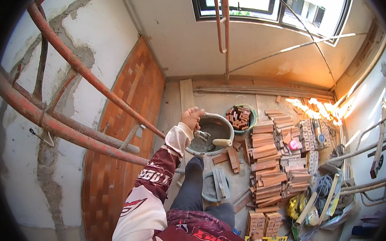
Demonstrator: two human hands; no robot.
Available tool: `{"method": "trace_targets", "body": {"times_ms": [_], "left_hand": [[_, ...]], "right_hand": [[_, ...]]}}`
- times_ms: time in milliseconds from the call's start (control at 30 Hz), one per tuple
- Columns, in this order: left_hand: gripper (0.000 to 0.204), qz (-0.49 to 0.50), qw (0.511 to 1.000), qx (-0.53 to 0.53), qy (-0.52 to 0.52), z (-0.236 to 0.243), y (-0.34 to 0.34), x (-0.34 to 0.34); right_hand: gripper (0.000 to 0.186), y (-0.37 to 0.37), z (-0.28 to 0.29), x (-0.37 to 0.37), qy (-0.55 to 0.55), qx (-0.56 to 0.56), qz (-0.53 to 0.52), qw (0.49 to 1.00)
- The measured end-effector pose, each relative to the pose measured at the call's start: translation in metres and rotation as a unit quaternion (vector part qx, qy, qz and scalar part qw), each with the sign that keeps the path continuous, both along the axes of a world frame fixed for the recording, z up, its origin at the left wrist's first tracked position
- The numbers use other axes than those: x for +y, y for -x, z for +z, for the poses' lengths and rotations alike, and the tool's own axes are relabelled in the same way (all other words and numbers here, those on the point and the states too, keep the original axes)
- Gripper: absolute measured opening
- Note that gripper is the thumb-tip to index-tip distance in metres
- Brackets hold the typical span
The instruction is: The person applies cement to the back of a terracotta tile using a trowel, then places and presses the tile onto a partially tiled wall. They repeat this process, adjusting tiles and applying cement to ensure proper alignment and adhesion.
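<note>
My left hand (193, 119) reaches forward, its fingers curled closed over the left rim of a round bucket (231, 131) of wet grey mortar (211, 127). Inside the bucket lies a mortar-smeared trowel (202, 135), its pale handle (222, 142) resting across the near right rim, apart from my hand. At the lower edge, what seems to be a small part of my right hand (256, 236) shows beside a yellow spirit level (274, 239). Its fingers are mostly hidden, so I cannot make out a grip.
Stacks of reddish brick tiles (264, 160) fill the floor to the right. A green tub (255, 116) holds tile pieces; a smaller basin (209, 188) sits near my legs. Red scaffold pipes (88, 76) cross the left, before a partly tiled wall (116, 169). Bags and cables (323, 192) lie at right.
</note>
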State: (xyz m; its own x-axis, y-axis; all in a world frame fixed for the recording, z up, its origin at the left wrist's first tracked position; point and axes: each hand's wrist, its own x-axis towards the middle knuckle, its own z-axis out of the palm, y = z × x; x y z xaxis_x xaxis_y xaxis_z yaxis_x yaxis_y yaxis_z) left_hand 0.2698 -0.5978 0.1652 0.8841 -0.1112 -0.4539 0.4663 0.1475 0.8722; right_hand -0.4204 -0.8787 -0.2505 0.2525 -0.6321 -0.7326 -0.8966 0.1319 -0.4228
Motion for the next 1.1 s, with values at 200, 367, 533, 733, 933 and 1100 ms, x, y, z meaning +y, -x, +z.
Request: {"method": "trace_targets", "body": {"times_ms": [200,367,533,733,933,1100], "left_hand": [[0.032,0.065,0.99,0.012,-0.125,-0.123,-0.134,0.025],[0.073,0.167,0.912,0.134,-0.348,-0.309,-0.213,0.056],[0.081,0.261,0.869,0.22,-0.357,-0.445,-0.207,0.102],[0.073,0.376,0.834,0.305,-0.264,-0.53,-0.247,0.162],[0.069,0.28,0.79,0.433,-0.332,-0.467,-0.337,0.21],[0.07,0.314,0.798,0.415,-0.304,-0.444,-0.378,0.247]], "right_hand": [[0.014,-0.162,0.067,-0.001,-0.057,0.05,0.058,0.995],[0.016,-0.321,0.099,-0.005,-0.065,0.046,0.111,0.991],[0.017,-0.45,0.148,-0.019,-0.048,0.065,0.134,0.988],[0.02,-0.585,0.221,-0.055,-0.011,0.115,0.168,0.979],[0.023,-0.676,0.24,-0.053,0.003,0.157,0.201,0.967],[0.025,-0.738,0.248,-0.058,0.004,0.181,0.262,0.948]]}}
